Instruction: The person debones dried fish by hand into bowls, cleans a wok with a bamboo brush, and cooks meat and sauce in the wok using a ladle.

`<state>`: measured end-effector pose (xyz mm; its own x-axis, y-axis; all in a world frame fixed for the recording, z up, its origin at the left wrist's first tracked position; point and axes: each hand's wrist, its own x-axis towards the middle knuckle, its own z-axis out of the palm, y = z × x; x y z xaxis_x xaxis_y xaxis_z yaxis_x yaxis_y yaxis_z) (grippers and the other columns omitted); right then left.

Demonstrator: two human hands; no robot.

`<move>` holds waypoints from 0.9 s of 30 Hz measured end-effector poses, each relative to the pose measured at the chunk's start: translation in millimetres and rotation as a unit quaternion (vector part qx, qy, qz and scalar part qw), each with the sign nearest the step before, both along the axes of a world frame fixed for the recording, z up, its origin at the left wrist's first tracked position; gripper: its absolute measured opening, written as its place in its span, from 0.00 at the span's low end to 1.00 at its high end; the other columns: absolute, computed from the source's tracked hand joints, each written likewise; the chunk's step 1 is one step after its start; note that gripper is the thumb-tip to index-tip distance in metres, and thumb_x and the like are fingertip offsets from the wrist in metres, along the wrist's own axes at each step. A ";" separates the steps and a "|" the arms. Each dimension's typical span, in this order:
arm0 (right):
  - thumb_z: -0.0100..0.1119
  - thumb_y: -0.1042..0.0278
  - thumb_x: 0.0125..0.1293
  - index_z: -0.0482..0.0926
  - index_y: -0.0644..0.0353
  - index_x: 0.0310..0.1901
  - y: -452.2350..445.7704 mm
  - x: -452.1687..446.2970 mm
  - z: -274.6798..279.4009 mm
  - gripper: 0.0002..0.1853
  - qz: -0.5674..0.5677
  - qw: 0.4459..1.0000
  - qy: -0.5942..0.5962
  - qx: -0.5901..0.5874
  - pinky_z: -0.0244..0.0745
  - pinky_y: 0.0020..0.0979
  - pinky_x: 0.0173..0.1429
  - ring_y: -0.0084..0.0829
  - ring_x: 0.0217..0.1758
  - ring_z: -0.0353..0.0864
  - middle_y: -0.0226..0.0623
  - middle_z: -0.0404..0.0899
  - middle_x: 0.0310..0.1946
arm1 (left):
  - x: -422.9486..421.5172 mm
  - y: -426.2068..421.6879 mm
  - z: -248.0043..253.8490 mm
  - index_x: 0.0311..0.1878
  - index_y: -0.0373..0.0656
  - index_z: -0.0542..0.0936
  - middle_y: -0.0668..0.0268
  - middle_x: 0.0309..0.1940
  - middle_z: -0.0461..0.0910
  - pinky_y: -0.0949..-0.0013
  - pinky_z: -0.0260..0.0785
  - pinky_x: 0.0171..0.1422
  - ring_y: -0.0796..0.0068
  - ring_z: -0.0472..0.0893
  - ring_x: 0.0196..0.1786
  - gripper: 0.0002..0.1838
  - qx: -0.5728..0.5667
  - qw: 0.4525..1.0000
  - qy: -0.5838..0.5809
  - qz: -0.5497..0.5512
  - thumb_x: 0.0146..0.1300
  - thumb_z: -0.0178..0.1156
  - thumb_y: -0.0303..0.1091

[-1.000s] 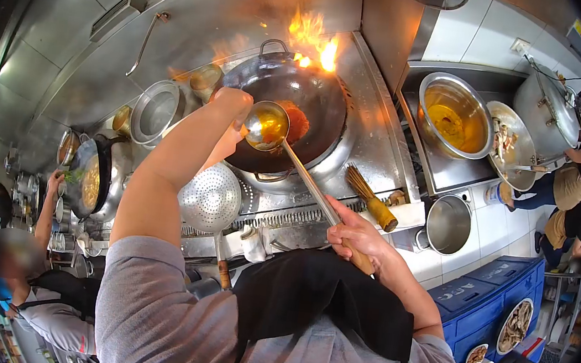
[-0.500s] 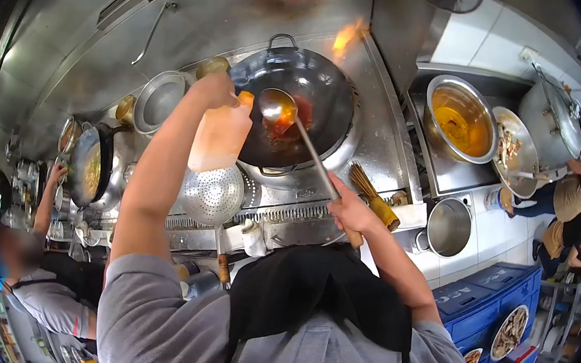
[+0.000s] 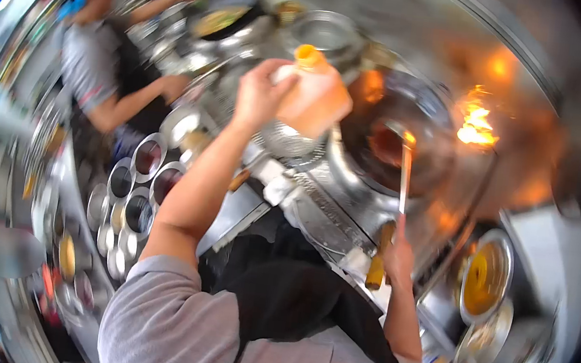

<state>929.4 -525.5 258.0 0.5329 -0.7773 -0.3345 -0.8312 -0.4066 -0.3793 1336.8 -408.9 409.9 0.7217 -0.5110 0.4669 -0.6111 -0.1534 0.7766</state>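
My left hand (image 3: 261, 96) grips a translucent plastic jug (image 3: 319, 102) with an orange mouth, held up left of the wok. Orange colour shows through the jug's wall. In the wok (image 3: 435, 115) lies a dark red sauce (image 3: 385, 143). My right hand (image 3: 400, 260) is wrapped around the handle of a ladle (image 3: 405, 177), which reaches into the wok; its bowl is blurred. Beside the right hand is a bamboo brush (image 3: 377, 267). A tall flame (image 3: 479, 120) burns at the wok's right side.
A metal bowl of yellow-orange liquid (image 3: 486, 277) stands at right, with a pan of food (image 3: 486, 340) nearby. A perforated strainer (image 3: 288, 142) lies left of the wok. At upper left a co-worker (image 3: 113, 68) reaches toward another wok (image 3: 219, 21). Several round containers (image 3: 149, 154) stand at left.
The view has swung left, bringing the co-worker and containers further into sight. The jug has moved away from the wok's edge. The flame beside the wok has grown. Both hands keep their grips.
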 end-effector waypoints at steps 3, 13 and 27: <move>0.48 0.69 0.67 0.40 0.38 0.79 2.2 -0.8 16.5 0.42 0.028 0.999 -0.006 0.019 0.74 0.50 0.47 0.56 0.43 0.83 0.62 0.81 0.42 | -20.9 86.3 6.8 0.48 0.39 0.84 0.63 0.37 0.85 0.70 0.75 0.50 0.79 0.81 0.41 0.15 0.004 0.997 0.020 0.077 0.60 0.69 0.34; 0.50 0.79 0.58 0.52 0.50 0.76 -64.8 -10.2 -31.2 0.42 0.203 0.972 -0.084 -0.085 0.70 0.51 0.58 0.60 0.52 0.76 0.65 0.74 0.53 | -151.1 459.0 11.2 0.48 0.42 0.85 0.54 0.39 0.86 0.64 0.77 0.48 0.65 0.86 0.40 0.18 0.059 0.858 0.022 0.510 0.57 0.69 0.41; 0.45 0.86 0.52 0.64 0.55 0.71 90.4 121.3 -26.5 0.39 0.323 0.927 -0.186 -0.050 0.65 0.35 0.61 0.42 0.54 0.70 0.51 0.67 0.56 | -280.9 851.0 -59.6 0.61 0.33 0.69 0.58 0.29 0.82 0.65 0.75 0.32 0.69 0.81 0.28 0.25 -0.197 0.618 0.167 0.743 0.62 0.64 0.29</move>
<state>1050.7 -435.1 231.5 0.9616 -0.2737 0.0220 -0.2219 -0.8218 -0.5247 1056.0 442.1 350.3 0.3477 0.9366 0.0423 0.1810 -0.1113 0.9772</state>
